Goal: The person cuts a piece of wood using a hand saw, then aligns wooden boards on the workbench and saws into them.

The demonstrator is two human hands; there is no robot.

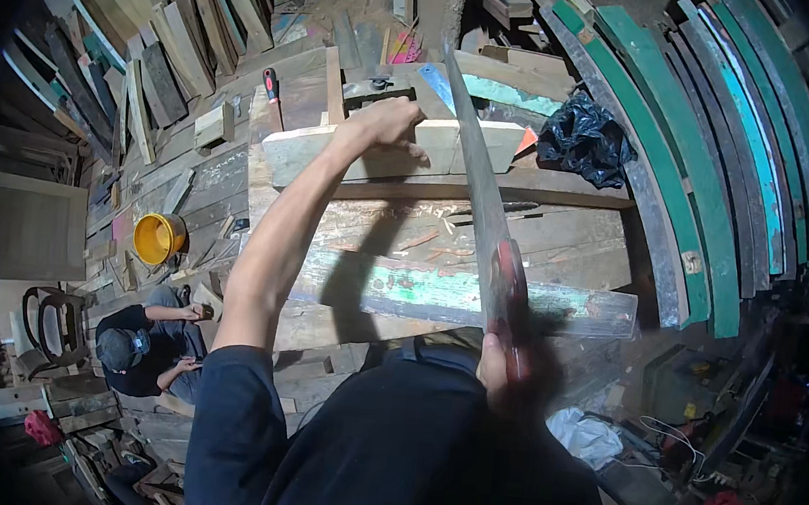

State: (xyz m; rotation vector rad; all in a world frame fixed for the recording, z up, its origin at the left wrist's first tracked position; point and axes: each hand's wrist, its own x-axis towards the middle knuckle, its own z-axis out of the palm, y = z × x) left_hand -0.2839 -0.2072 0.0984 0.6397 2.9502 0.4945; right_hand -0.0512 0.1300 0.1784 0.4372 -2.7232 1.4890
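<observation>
My left hand (386,128) grips the top edge of a pale wooden board (300,150), which lies across the workbench (568,248), its fingers curled over the far side. My right hand (496,364) holds the reddish handle (509,291) of a long handsaw, low at the right of my body. The saw blade (475,162) reaches forward across the pale board, right of my left hand. Between me and that board lies a weathered plank (383,279) with flaking green paint, the saw passing over it. A screwdriver (271,87) with a red and black handle stands beyond the board's left end.
A seated co-worker (131,349) works at lower left near a yellow bucket (154,238). Long green and grey boards (682,161) line the right side. A black plastic bag (583,138) sits beside the bench's far right. Stacked offcuts (162,58) crowd the upper left.
</observation>
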